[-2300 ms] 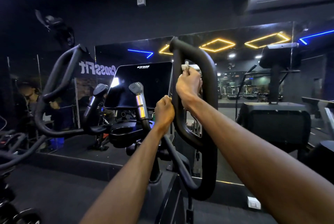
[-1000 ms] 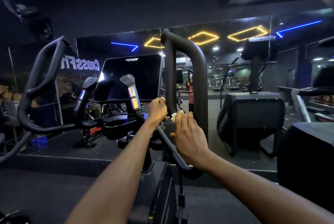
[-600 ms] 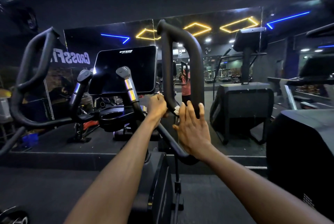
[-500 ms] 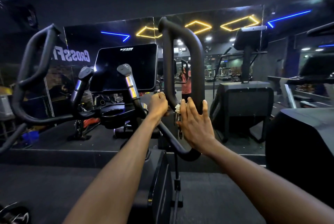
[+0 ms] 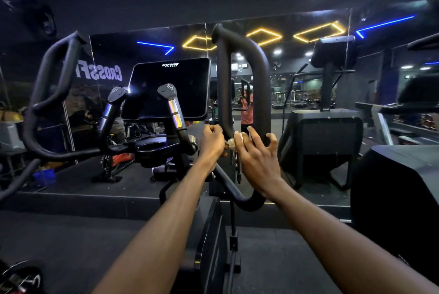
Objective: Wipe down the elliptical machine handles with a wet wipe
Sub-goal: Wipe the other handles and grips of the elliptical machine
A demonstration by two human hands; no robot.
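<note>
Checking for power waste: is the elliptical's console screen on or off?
Appears off: the console screen is black apart from a glare spot and a printed logo.

Right hand: we now find it low on the right handle loop, down from the loop's top; fingers now curl round the outer bar. Wet wipe: now bunched between both hands.

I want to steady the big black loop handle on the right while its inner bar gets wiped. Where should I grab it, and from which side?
Probably the outer upright bar of the loop handle, taken from the right. It is a long, straight, round stretch that fingers can wrap fully, and it stands apart from the inner bar, where the wipe sits between the left hand and right hand.
</note>
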